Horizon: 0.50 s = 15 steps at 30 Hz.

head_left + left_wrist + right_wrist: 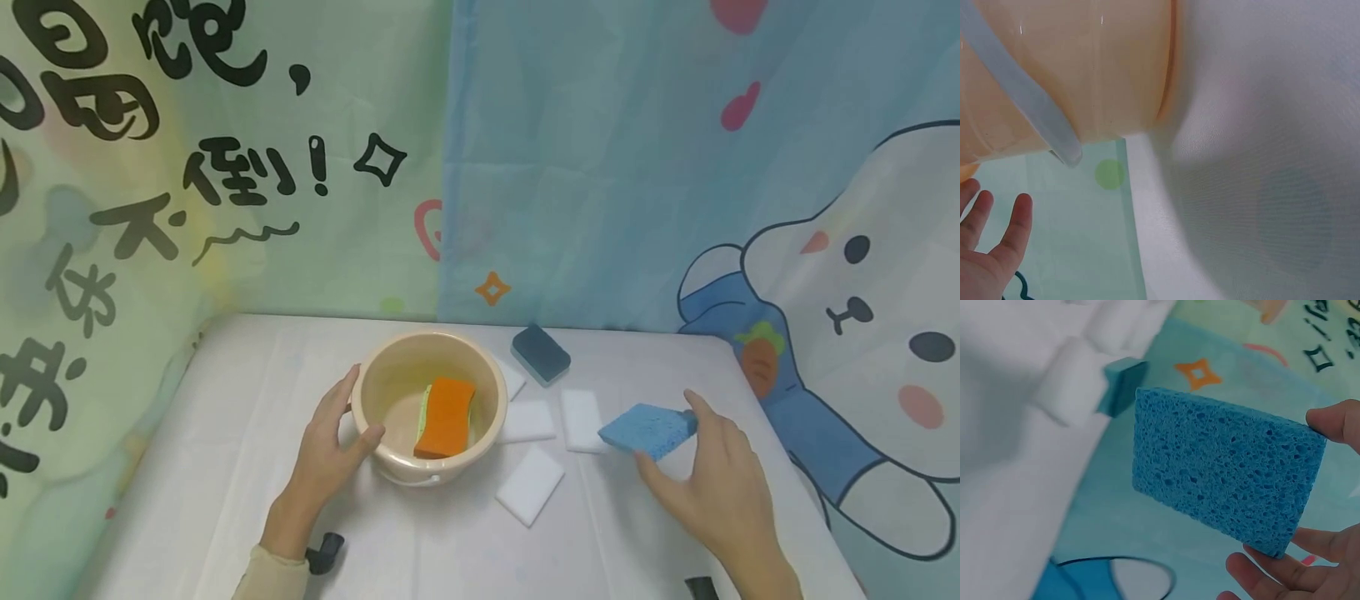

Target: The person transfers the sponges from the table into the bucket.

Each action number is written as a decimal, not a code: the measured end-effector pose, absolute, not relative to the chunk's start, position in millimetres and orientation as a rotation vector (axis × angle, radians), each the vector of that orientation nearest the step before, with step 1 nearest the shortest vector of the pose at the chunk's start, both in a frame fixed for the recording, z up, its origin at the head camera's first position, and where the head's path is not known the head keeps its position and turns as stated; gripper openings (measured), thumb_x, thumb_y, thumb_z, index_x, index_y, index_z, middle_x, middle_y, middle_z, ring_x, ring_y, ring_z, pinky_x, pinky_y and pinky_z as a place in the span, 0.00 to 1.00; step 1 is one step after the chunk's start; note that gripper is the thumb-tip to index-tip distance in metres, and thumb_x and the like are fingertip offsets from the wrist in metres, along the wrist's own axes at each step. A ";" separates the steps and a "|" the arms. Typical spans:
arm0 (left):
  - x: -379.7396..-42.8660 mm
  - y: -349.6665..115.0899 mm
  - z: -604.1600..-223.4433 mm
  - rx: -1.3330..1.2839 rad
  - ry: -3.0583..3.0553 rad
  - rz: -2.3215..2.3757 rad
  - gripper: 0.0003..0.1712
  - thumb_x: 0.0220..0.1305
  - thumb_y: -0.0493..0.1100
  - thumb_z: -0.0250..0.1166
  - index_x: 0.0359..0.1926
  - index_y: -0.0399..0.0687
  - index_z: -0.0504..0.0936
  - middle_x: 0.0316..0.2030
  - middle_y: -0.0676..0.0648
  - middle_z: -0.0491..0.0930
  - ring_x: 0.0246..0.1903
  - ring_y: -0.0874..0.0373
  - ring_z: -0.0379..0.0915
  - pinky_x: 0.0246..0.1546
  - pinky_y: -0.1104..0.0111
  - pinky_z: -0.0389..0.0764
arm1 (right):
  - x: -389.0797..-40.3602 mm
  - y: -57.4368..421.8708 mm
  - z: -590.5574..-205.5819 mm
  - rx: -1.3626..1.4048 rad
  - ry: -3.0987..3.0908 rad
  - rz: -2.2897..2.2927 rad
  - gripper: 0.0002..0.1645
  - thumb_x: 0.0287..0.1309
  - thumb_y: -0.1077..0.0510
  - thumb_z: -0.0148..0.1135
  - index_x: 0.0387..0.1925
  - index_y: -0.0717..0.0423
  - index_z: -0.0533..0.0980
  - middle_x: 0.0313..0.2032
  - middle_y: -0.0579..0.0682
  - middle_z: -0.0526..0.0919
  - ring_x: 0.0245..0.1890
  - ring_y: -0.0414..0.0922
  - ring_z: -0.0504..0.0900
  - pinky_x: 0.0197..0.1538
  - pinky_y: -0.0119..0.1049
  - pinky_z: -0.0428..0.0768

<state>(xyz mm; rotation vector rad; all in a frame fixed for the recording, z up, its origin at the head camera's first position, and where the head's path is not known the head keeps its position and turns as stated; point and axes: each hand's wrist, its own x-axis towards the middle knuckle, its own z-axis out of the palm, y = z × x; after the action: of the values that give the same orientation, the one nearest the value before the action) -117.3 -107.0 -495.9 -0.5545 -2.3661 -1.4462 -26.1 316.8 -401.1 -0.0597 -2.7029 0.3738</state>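
A cream bucket [393,479] stands on the white-covered table, with an orange sponge [444,417] that has a light green layer inside it. My left hand [330,454] is at the bucket's left side, thumb over the rim and straight fingers along the outside. Its spread fingers [1016,228] show below the bucket wall [1110,69] in the left wrist view. To the right of the bucket, my right hand [720,483] pinches a blue porous sponge [648,429] by its edges. The sponge [1222,469] is held up between thumb and fingers in the right wrist view.
Several white sponge blocks [530,486] lie right of the bucket. Behind them is a dark teal sponge [541,354]. A pale bucket handle [1029,103] hangs along the wall. Printed cloth [570,167] hangs behind the table.
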 end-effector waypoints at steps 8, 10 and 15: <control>-117.5 -107.3 -495.3 -0.546 -2.376 -1.446 0.46 0.63 0.50 0.66 0.78 0.49 0.57 0.73 0.47 0.62 0.71 0.50 0.58 0.62 0.53 0.74 | -53.1 287.9 -361.8 0.171 -2.650 0.536 0.58 0.42 0.49 0.77 0.71 0.68 0.60 0.56 0.70 0.74 0.54 0.66 0.73 0.51 0.68 0.73; -117.4 -107.3 -495.1 -0.542 -2.382 -1.440 0.46 0.63 0.50 0.66 0.78 0.48 0.57 0.73 0.46 0.62 0.71 0.50 0.59 0.62 0.52 0.74 | -60.1 278.5 -352.0 0.243 -2.622 0.555 0.58 0.42 0.50 0.77 0.71 0.67 0.60 0.57 0.69 0.74 0.54 0.65 0.73 0.51 0.67 0.74; -117.0 -107.1 -495.7 -0.534 -2.389 -1.446 0.47 0.62 0.48 0.67 0.78 0.49 0.57 0.73 0.46 0.62 0.70 0.49 0.59 0.62 0.51 0.74 | -79.8 253.3 -330.3 0.449 -2.586 0.613 0.55 0.45 0.50 0.76 0.71 0.65 0.61 0.62 0.65 0.73 0.58 0.61 0.73 0.55 0.64 0.74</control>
<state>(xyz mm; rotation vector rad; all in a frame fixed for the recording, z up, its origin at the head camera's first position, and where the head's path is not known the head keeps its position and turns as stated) -117.0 -107.1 -495.7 -0.5342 -2.3885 -1.4464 -79.8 253.3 -330.3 0.4492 -2.5857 0.6132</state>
